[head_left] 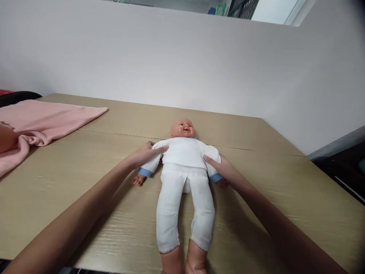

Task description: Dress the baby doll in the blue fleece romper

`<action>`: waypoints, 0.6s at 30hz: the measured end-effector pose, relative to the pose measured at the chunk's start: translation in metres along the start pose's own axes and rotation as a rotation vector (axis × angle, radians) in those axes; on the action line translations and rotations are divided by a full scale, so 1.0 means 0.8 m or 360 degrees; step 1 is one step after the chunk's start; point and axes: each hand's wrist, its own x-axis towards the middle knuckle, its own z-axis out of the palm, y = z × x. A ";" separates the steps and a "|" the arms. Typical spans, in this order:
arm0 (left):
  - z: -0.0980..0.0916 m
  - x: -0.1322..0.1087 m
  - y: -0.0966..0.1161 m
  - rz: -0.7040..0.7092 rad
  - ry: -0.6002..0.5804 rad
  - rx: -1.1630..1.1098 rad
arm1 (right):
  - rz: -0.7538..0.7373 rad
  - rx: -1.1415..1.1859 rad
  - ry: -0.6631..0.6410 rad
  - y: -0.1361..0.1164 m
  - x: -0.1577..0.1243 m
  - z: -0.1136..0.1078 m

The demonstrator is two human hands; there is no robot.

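A baby doll (185, 156) lies on its back on the wooden table, its head toward the wall and its feet toward me. It wears a white long-sleeved top with blue cuffs and white trousers; its feet are bare. My left hand (146, 154) is closed around the doll's upper arm at the left, thumb on top of the sleeve. At the right, my right hand (221, 165) grips the other sleeve, with the thumb over the arm. The fingers beneath both arms are mostly hidden.
A pink cloth (57, 118) lies rumpled at the table's left side, with a skin-coloured rounded object (7, 137) on it, cut off by the frame. The light brown table (99, 213) meets a white wall (171, 57) at the back. Dark items stand beyond the right edge.
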 end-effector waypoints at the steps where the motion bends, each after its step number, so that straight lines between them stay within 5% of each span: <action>1: -0.004 -0.002 -0.002 0.0005 -0.0001 0.0041 | 0.0027 -0.0066 0.0032 0.004 0.002 -0.007; 5: -0.021 -0.024 -0.015 0.0122 -0.0061 0.0292 | -0.0012 -0.0500 0.0143 0.020 -0.010 -0.041; 9: -0.020 -0.028 -0.031 0.0326 0.0135 0.0779 | -0.0083 -0.1039 0.0026 0.021 -0.025 -0.060; 14: -0.005 -0.021 -0.036 0.0627 0.0442 0.1162 | -0.0712 -0.1202 0.0354 0.002 -0.050 -0.031; 18: 0.016 -0.051 -0.016 0.1038 0.0578 0.0910 | -0.0855 -0.0887 -0.0025 -0.014 -0.084 0.000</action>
